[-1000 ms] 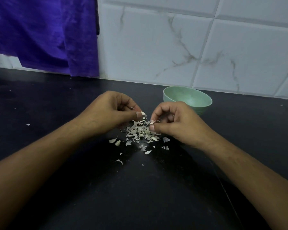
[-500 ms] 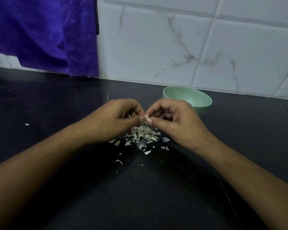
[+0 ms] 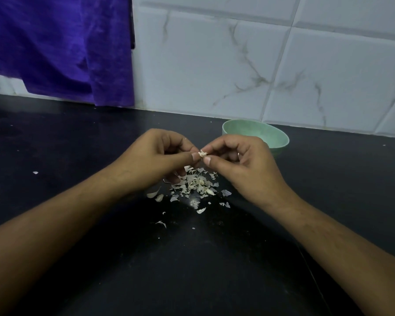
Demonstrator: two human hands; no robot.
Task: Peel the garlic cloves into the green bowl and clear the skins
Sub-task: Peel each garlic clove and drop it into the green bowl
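Now the two hands have come up off the pile and met in the middle. A second ago they were lower and a little apart, right by the skins. So I think the peeling of this clove is under way.

The left hand (image 3: 155, 160) and the right hand (image 3: 244, 169) are close together, fingers curled. Both pinch one small garlic clove (image 3: 202, 153) between thumb and fingertip, and their thumb tips almost touch.

The clove is up in the air, above the pile of skins (image 3: 196, 183) on the black counter (image 3: 192, 270). The green bowl (image 3: 279, 142) sits just behind the right hand, on the far side. I cannot tell what is in it. The skins lie spread out, so the clearing is not done yet.
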